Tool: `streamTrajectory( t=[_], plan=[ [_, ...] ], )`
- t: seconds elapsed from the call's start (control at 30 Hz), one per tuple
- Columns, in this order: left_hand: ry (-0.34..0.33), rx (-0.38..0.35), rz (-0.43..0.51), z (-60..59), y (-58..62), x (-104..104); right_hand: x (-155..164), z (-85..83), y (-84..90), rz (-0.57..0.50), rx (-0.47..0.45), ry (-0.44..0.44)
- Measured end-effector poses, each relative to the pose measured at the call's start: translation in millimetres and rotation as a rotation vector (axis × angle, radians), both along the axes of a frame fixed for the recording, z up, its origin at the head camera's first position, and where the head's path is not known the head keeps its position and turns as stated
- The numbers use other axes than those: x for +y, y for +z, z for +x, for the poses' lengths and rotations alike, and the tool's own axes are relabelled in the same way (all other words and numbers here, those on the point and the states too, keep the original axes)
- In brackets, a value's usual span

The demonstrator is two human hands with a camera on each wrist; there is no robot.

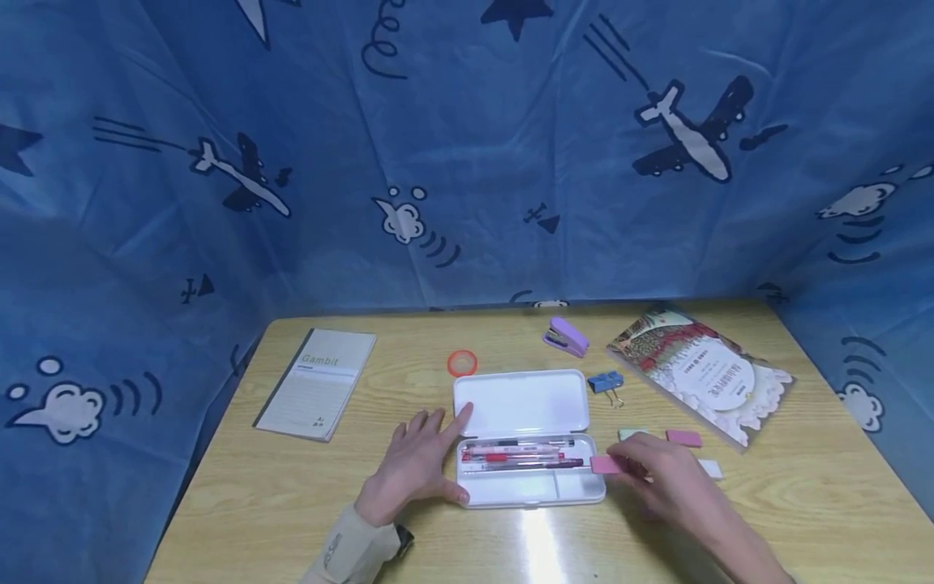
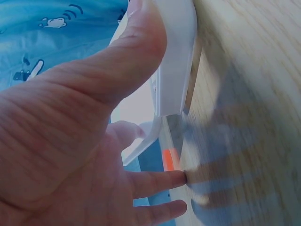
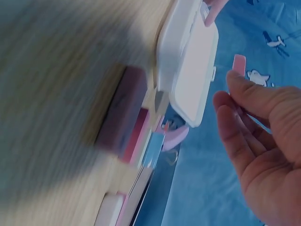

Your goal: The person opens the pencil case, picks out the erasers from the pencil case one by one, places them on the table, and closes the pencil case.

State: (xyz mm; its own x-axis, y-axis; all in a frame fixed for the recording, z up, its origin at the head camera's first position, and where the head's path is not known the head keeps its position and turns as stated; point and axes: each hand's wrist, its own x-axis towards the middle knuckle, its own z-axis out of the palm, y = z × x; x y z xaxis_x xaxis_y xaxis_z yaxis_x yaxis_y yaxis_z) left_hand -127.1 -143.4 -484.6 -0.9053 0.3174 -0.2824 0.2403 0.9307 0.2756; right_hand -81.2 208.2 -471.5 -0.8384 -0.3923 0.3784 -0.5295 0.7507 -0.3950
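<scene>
A white pencil case (image 1: 507, 491) lies open on the table, its lid (image 1: 521, 404) folded back. Several pens (image 1: 518, 457) fill its rear compartment. At the case's left end, my left hand (image 1: 416, 461) is spread, with the thumb at the front corner and the index finger against the lid; the left wrist view shows the other fingers (image 2: 157, 183) stretched out. My right hand (image 1: 671, 478) pinches a pink eraser (image 1: 604, 465) between thumb and fingertips, over the case's right edge. In the right wrist view this eraser (image 3: 239, 65) sticks out past the fingertips.
Right of the case lie another pink eraser (image 1: 683, 438), a white eraser (image 1: 710, 469) and a green one (image 1: 631, 434), partly hidden. Behind are a blue binder clip (image 1: 606, 381), purple stapler (image 1: 566, 336) and orange tape roll (image 1: 462, 354). A notebook (image 1: 317, 385) and a book (image 1: 704, 373) flank them.
</scene>
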Motion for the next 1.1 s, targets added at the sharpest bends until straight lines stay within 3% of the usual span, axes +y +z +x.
streamTrajectory(
  t=[0.2,0.37,0.67,1.0,1.1],
  plan=[
    [-0.007,0.006,0.001,-0.5,-1.1,-1.0,27.4,10.3,-4.2,0.007,0.093,-0.034],
    [-0.013,0.013,0.008,-0.6,-0.8,-1.1,54.3,20.1,-7.3,0.059,0.070,-0.108],
    [0.002,-0.005,0.011,0.2,0.2,-0.7,90.3,26.6,-12.2,0.272,-0.290,-0.240],
    [-0.007,0.009,0.011,0.6,0.0,-0.4,104.6,23.3,-22.4,0.302,-0.402,-0.239],
    [-0.004,0.009,0.016,1.2,1.1,-0.4,102.8,21.2,-21.9,0.285,-0.475,-0.243]
  ],
)
